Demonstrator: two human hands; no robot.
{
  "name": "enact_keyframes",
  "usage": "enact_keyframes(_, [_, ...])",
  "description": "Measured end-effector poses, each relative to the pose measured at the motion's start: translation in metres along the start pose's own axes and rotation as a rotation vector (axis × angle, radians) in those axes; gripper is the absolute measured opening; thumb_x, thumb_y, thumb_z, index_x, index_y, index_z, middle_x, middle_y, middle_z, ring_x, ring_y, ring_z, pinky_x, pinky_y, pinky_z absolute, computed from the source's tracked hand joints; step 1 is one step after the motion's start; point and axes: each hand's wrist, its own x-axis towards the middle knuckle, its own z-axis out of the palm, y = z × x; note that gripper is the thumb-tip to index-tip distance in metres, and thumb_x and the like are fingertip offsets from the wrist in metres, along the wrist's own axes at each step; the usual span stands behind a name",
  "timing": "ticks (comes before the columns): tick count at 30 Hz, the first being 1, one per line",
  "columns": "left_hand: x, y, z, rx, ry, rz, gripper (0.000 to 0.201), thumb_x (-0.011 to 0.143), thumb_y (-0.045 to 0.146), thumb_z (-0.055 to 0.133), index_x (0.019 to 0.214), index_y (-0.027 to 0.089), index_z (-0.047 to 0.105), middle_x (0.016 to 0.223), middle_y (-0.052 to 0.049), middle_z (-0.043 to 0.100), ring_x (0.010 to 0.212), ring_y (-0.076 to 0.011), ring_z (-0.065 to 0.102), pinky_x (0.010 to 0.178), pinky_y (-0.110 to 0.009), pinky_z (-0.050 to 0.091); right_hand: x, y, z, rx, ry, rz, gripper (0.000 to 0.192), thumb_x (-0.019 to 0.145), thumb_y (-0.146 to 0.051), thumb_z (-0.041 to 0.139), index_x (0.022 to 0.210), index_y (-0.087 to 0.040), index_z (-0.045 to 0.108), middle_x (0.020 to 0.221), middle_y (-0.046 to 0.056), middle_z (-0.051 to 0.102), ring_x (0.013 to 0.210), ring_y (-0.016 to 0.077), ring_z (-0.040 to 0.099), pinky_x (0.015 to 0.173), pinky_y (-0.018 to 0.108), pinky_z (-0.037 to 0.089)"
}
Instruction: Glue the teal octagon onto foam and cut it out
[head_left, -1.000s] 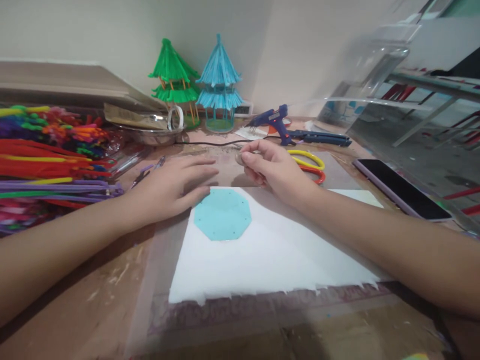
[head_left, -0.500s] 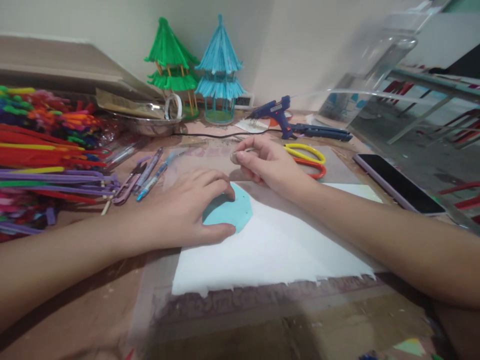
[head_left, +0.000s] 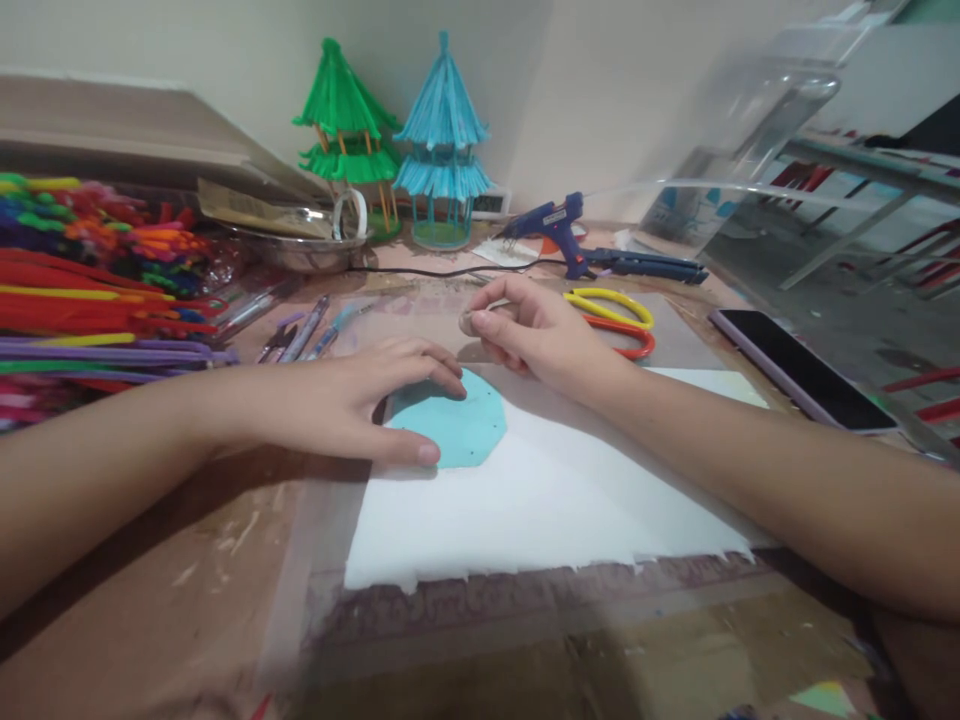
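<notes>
The left hand (head_left: pixel 352 400) lies flat-fingered on a light blue octagonal piece (head_left: pixel 457 425), thumb and fingertips at its edges without closing round it; the piece is matte, thin, marked with small dark dots near its corners, and rests at the upper left of a white foam sheet (head_left: pixel 547 510) whose near edge is ragged. The right hand (head_left: pixel 536 335), just beyond the octagon, pinches a small pale rounded object (head_left: pixel 471 319) between thumb and forefinger; its material cannot be told. Fuzzy pipe cleaners (head_left: pixel 97 300) in many colours are stacked at the left. A shiny metal bowl (head_left: pixel 300 250) holds crumpled brownish paper. Behind stand green (head_left: pixel 345 130) and blue (head_left: pixel 442 140) pagoda models, with a blue glue gun (head_left: pixel 555 228) beside them.
</notes>
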Motion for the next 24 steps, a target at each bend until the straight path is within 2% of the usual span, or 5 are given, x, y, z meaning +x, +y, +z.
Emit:
enact_keyframes(4, [0.003, 0.010, 0.014, 0.099, 0.136, -0.082, 0.055, 0.083, 0.060, 0.060, 0.119, 0.020, 0.055, 0.130, -0.012, 0.057, 0.124, -0.0327, 0.051, 0.104, -0.045, 0.043, 0.000, 0.000, -0.001, 0.011, -0.019, -0.015, 0.015, 0.087, -0.025, 0.067, 0.089, -0.019, 0.053, 0.057, -0.009, 0.051, 0.049, 0.0066, 0.045, 0.045, 0.020, 0.030])
enact_keyframes(8, [0.004, 0.022, 0.029, 0.189, 0.226, -0.158, 0.053, 0.081, 0.058, 0.059, 0.116, 0.019, 0.056, 0.126, -0.013, 0.057, 0.123, -0.0366, 0.051, 0.103, -0.050, 0.043, -0.001, 0.001, -0.001, 0.019, -0.032, -0.007, 0.021, 0.086, -0.030, 0.071, 0.089, -0.019, 0.053, 0.056, -0.009, 0.050, 0.050, 0.0074, 0.046, 0.045, 0.020, 0.028])
enact_keyframes(11, [0.003, 0.025, 0.026, 0.199, 0.188, -0.165, 0.052, 0.080, 0.052, 0.061, 0.120, 0.019, 0.055, 0.129, -0.013, 0.056, 0.125, -0.0361, 0.050, 0.106, -0.051, 0.042, -0.002, 0.000, 0.000, 0.022, -0.033, 0.011, 0.023, 0.087, -0.033, 0.071, 0.089, -0.020, 0.053, 0.056, -0.009, 0.049, 0.049, 0.0075, 0.046, 0.045, 0.020, 0.028])
enact_keyframes(18, [-0.004, 0.024, 0.004, 0.096, -0.025, -0.135, 0.060, 0.078, 0.037, 0.060, 0.135, 0.021, 0.048, 0.148, -0.011, 0.045, 0.135, -0.0318, 0.045, 0.111, -0.044, 0.040, 0.000, 0.002, -0.002, -0.013, -0.048, -0.015, 0.020, 0.087, -0.030, 0.069, 0.089, -0.019, 0.052, 0.058, -0.009, 0.051, 0.049, 0.0071, 0.044, 0.046, 0.021, 0.030])
enact_keyframes(24, [0.002, 0.003, 0.007, -0.006, 0.123, 0.009, 0.036, 0.091, 0.044, 0.056, 0.118, 0.021, 0.062, 0.134, -0.010, 0.057, 0.126, -0.0266, 0.053, 0.109, -0.041, 0.041, -0.008, -0.017, -0.004, -0.040, -0.136, -0.111, 0.020, 0.090, -0.035, 0.066, 0.089, -0.021, 0.053, 0.066, -0.005, 0.053, 0.054, 0.0087, 0.047, 0.050, 0.024, 0.034])
